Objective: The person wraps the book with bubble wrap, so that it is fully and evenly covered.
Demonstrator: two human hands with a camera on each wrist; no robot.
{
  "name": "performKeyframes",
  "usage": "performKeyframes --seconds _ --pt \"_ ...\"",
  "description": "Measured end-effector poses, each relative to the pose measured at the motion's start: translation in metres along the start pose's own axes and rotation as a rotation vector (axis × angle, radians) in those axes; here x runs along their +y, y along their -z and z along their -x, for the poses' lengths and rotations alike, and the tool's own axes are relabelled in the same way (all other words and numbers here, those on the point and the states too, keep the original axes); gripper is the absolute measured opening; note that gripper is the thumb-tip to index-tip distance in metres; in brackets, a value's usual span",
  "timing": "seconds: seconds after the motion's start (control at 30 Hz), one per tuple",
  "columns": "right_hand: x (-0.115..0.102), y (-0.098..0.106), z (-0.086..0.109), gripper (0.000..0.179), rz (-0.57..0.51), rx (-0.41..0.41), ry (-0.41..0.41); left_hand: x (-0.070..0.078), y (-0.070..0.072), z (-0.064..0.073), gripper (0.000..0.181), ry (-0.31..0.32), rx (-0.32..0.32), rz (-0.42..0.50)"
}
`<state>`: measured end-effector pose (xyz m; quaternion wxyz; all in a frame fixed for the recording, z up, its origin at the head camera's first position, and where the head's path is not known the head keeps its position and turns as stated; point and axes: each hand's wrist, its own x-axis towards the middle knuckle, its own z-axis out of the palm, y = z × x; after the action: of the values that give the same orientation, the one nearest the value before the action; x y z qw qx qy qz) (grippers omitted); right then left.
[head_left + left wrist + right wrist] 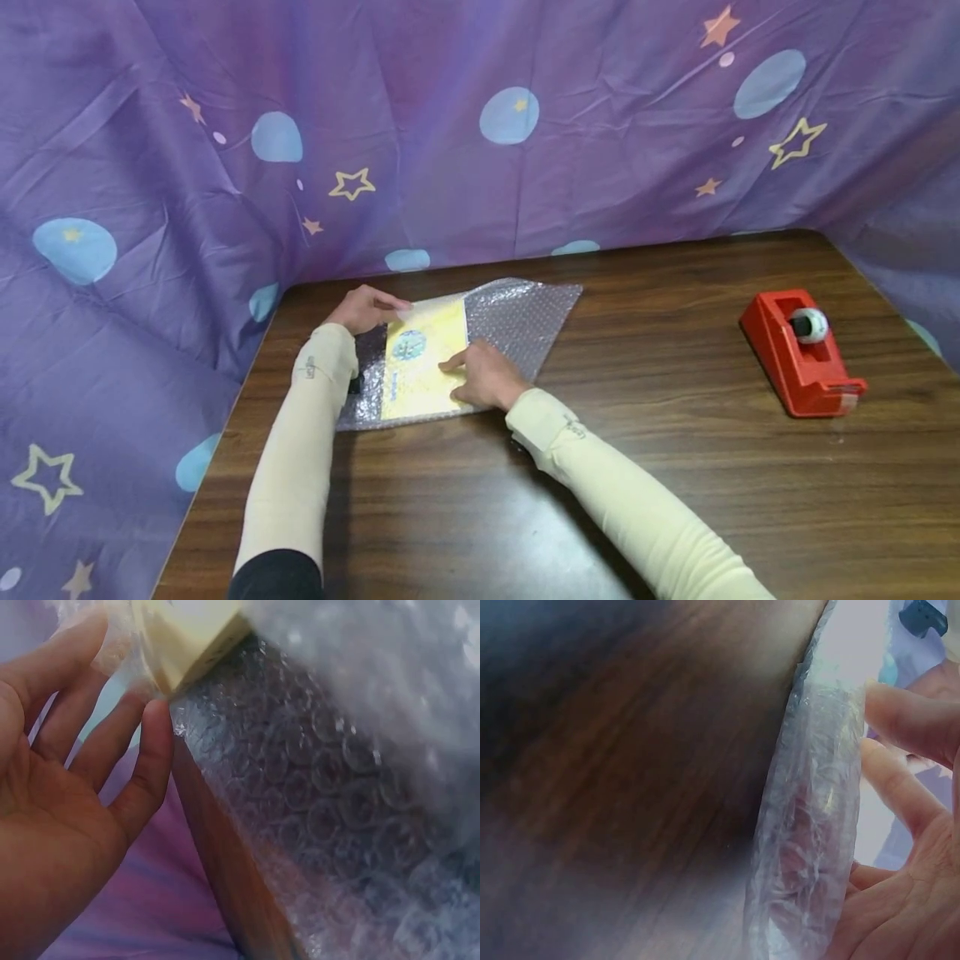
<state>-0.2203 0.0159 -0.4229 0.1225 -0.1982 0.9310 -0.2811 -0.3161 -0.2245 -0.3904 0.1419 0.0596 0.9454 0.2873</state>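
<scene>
1. Head view: I see the left hand (363, 310), fingers apart, at the far-left corner of the book (418, 371); right hand (483, 377), spread, touches its right side.
2. Face up on wrap (513, 318), long axis near-to-far, yellow, round blue print.
3. Table (675, 467) stretches right to the dispenser (806, 371).
</scene>
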Motion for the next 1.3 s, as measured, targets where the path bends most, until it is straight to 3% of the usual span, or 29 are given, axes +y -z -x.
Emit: performKeyframes --seconds 0.23,0.6,0.9,1.0,1.13,1.3 --pt "0.001 0.001 0.0 0.05 0.003 -0.003 0.006 0.0 -0.004 -0.002 0.024 -0.084 -0.002 -0.078" --pt "0.002 -0.002 -0.001 0.05 -0.016 -0.002 -0.002 0.004 -0.007 0.001 0.021 -0.073 -0.025 -0.127" --pt "0.002 0.001 -0.002 0.05 -0.037 0.003 0.002 0.018 -0.003 0.001 0.022 -0.106 -0.027 -0.309" --pt "0.002 0.001 -0.002 0.05 -0.03 0.002 0.001 0.019 -0.002 0.001 0.028 -0.098 -0.06 -0.309" --pt "0.002 0.0 -0.002 0.05 -0.026 -0.002 0.008 0.016 -0.001 0.005 0.037 -0.087 -0.151 -0.258" --pt "0.004 0.001 -0.001 0.049 -0.013 -0.003 0.029 0.015 -0.003 0.007 0.037 -0.148 -0.195 -0.261"
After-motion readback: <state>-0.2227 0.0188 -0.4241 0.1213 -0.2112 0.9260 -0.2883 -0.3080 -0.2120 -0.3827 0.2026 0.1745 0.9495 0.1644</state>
